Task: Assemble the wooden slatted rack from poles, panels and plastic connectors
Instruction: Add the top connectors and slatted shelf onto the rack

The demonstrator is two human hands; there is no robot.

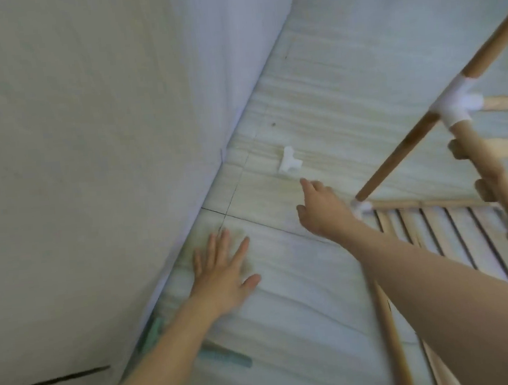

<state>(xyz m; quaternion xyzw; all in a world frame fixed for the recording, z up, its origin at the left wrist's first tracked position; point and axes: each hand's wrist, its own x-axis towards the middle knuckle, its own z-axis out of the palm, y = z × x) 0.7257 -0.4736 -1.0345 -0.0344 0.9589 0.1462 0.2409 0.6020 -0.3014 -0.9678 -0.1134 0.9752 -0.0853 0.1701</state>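
Note:
A loose white plastic connector [288, 163] lies on the tiled floor. My right hand [322, 206] stretches toward it with the index finger extended, its tip a short way below the connector and not touching it. My left hand [224, 269] lies flat on the floor with fingers spread. At the right stands the partly built rack: wooden poles [398, 156] meet in a white connector [457, 106], and a slatted panel [442, 233] lies low behind my right forearm. Another person's hand [490, 182] grips an upright pole at the far right.
A large white mattress or cushion side [102, 145] fills the left half and meets the floor along a diagonal edge. A loose wooden pole [392, 340] lies on the floor under my right arm. A teal object [228, 357] lies near my left forearm.

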